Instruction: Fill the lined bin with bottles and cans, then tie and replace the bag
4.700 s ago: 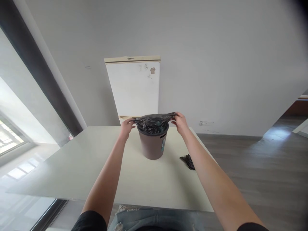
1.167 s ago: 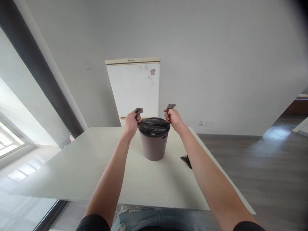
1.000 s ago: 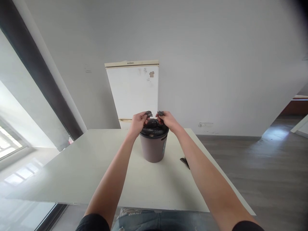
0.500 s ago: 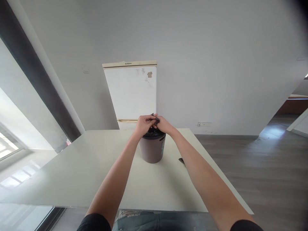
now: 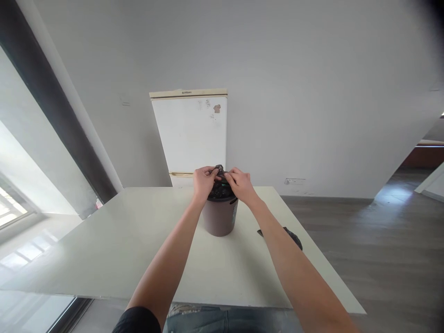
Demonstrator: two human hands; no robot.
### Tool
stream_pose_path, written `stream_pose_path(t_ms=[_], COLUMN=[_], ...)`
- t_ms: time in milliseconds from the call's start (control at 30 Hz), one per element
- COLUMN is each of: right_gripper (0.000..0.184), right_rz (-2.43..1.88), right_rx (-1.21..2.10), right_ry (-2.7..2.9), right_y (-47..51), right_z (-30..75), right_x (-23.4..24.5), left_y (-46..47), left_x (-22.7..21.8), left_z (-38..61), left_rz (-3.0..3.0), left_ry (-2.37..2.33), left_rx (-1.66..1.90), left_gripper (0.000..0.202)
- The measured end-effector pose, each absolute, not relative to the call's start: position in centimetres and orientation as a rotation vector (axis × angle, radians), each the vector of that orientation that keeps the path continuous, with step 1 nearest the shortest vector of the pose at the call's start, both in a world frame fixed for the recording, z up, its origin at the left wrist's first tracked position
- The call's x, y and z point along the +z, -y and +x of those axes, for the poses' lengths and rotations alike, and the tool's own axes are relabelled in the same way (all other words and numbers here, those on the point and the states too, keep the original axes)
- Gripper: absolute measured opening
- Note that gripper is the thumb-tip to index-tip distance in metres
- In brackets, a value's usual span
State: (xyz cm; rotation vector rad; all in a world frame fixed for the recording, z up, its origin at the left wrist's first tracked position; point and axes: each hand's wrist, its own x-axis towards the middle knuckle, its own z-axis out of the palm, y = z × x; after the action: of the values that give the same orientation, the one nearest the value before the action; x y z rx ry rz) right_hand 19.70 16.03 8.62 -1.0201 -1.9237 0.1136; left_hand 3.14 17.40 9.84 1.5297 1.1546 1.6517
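Your left hand (image 5: pixel 204 179) and right hand (image 5: pixel 242 184) meet over the mouth of the brown bin (image 5: pixel 219 221). The bin stands upright on the white table (image 5: pixel 104 249), approx. in the middle of its far half. Both hands pinch the gathered top of the black bag (image 5: pixel 219 169) that sits inside the bin. The fingers of each hand are curled and pressed together around the bunched plastic, w/ the thumbs pointing toward each other, and the 2 hands almost touch. A small tuft of the bag sticks up between them, and the rest of it shows as a dark mass at the bin's rim, just under your hands. The bin carries a small label (image 5: pixel 235 209) on its right side, too small to read. Right of the bin, partly hidden behind your right forearm (image 5: pixel 277 247), 1 dark crumpled piece (image 5: pixel 294 237) lies on the table, apart from the bin. Behind the table a white fridge (image 5: pixel 190 134) stands against the grey wall (image 5: pixel 312 69), w/ a wall socket (image 5: pixel 294 181) low on the right. A window (image 5: pixel 14 212) is at the left edge.
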Motion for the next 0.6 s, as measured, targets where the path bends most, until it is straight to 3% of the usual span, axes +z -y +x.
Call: stream_pose_path(t_ms=[200,400,600], right_gripper=[0.040,0.027,0.020], right_rz=[-1.113,-1.079,-1.032], right_rx=[-0.333,-0.326,-0.145], right_ry=[2.073,2.108,2.184], right_y=[-14.6,-15.0,-16.4], right_z=[19.2,19.7,20.0], right_x=[7.7,8.7,9.6], left_y=[-17.8,-16.7,-16.4], left_x=[10.0,11.7,12.6], left_z=[2.3,1.4,1.2], left_rz=[1.513,1.732,1.821], left_ry=[-1.195,-1.140,-1.127], left_rx=[1.509,1.197,1.140], left_gripper=[0.011,0.020,0.016])
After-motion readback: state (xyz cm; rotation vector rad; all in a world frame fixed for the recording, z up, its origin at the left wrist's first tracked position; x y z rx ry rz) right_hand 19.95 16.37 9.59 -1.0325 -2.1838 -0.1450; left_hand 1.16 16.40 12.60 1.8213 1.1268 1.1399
